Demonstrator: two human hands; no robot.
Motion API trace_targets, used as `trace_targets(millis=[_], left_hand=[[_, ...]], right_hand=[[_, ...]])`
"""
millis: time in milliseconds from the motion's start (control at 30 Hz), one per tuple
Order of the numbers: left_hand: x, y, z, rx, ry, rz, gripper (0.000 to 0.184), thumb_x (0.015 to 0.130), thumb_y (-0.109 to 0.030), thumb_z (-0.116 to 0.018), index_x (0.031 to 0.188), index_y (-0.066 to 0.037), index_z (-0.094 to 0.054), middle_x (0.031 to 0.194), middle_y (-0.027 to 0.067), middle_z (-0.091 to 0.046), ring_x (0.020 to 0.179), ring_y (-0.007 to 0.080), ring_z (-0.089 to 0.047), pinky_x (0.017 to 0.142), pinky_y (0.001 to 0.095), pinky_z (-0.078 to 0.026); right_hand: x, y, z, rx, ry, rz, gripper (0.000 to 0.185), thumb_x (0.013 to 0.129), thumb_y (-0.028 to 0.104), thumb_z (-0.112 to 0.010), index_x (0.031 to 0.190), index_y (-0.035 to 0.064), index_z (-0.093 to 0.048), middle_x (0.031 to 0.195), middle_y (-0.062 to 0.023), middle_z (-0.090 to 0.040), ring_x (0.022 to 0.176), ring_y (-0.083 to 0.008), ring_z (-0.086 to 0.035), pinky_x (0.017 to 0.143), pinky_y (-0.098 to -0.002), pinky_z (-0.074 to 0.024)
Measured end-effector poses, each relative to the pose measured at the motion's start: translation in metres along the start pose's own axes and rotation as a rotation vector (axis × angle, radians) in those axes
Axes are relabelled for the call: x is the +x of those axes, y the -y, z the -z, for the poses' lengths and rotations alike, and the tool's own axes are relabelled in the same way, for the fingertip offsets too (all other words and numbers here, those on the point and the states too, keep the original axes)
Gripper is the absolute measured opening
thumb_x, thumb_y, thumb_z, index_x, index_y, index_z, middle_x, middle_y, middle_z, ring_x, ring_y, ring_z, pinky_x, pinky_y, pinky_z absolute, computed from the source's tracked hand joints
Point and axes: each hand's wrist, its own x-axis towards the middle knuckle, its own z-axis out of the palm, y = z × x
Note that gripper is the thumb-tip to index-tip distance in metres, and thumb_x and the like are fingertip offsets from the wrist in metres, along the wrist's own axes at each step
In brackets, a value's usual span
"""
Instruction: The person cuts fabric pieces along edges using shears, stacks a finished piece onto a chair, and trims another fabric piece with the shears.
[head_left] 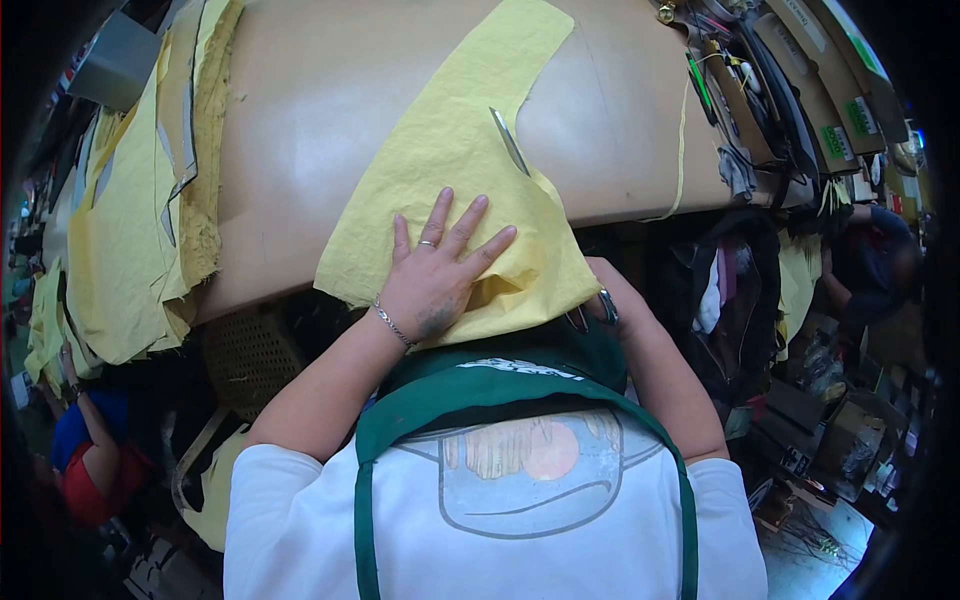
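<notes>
A yellow fabric piece (430, 150) lies across the table edge, with its near end hanging toward my apron. My left hand (437, 270) presses flat on it, fingers spread, holding nothing. One blade of a pair of scissors (510, 142) shows above the cloth near its right edge; the rest passes underneath. Partly covered by the hanging fabric, my right hand (617, 292) is closed on the scissors' handle, of which a dark loop shows beside the fingers. The other blade is hidden.
More yellow fabric (120, 240) hangs over the table (290, 130) at left, with a brown pattern piece on it. Boxes (810, 90) and tools crowd the right corner. A yellow strip (683, 150) lies nearby. Other people work at far left and far right.
</notes>
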Motion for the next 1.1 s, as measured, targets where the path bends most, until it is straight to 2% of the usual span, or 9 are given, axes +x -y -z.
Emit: trace_targets(millis=[433,533,633,733,833,1100], left_hand=[[-0.001,-0.019,0.019,-0.145,0.067,0.036,0.062,0.075,-0.008,-0.049,0.130,-0.026,-0.029,0.137,0.0113,-0.021,0.126,0.0377,-0.018,0.087,0.0653,-0.024],[0.000,-0.022,0.022,-0.176,0.072,0.026,0.060,0.077,-0.011,-0.051,0.131,-0.022,-0.028,0.136,0.0128,-0.022,0.124,0.0389,-0.021,0.088,0.0617,-0.027],[0.002,-0.025,0.025,-0.240,0.078,0.007,0.060,0.077,-0.013,-0.054,0.131,-0.016,-0.027,0.133,0.0162,-0.026,0.121,0.0413,-0.026,0.091,0.0533,-0.031],[0.003,-0.025,0.020,-0.354,-0.003,-0.075,0.062,0.077,-0.011,-0.055,0.131,-0.011,-0.025,0.131,0.0194,-0.029,0.116,0.0433,-0.032,0.093,0.0440,-0.035],[0.005,-0.028,0.021,-0.398,0.003,-0.092,0.062,0.077,-0.007,-0.054,0.130,-0.007,-0.024,0.130,0.0211,-0.029,0.115,0.0432,-0.033,0.093,0.0395,-0.036],[0.006,-0.033,0.025,-0.539,0.019,-0.095,0.062,0.073,0.003,-0.050,0.129,-0.005,-0.026,0.131,0.0198,-0.029,0.116,0.0367,-0.035,0.093,0.0368,-0.036]], right_hand=[[-0.010,-0.011,-0.002,-0.054,-0.067,0.023,0.011,0.072,0.014,-0.061,0.073,0.0034,-0.058,0.054,-0.0006,-0.052,0.043,-0.0069,-0.046,0.039,-0.0225,-0.0360],[-0.012,-0.015,-0.002,-0.082,-0.109,0.106,0.011,0.071,0.014,-0.062,0.073,0.0035,-0.058,0.054,0.0004,-0.051,0.044,-0.0061,-0.045,0.039,-0.0218,-0.0350],[-0.009,-0.030,0.001,-0.030,-0.099,0.179,0.012,0.071,0.014,-0.063,0.073,0.0033,-0.058,0.055,0.0012,-0.051,0.044,-0.0058,-0.044,0.039,-0.0221,-0.0344],[-0.005,-0.041,0.002,-0.149,-0.151,0.309,0.013,0.070,0.014,-0.064,0.073,0.0028,-0.059,0.055,0.0018,-0.051,0.044,-0.0052,-0.043,0.039,-0.0220,-0.0341],[-0.011,-0.034,0.001,-0.122,-0.130,0.228,0.013,0.070,0.013,-0.064,0.073,0.0018,-0.059,0.056,0.0016,-0.052,0.046,-0.0042,-0.043,0.041,-0.0217,-0.0344],[-0.016,-0.040,0.005,-0.122,-0.160,0.127,0.013,0.069,0.012,-0.065,0.074,0.0007,-0.060,0.058,-0.0003,-0.054,0.050,-0.0043,-0.045,0.044,-0.0218,-0.0362]])
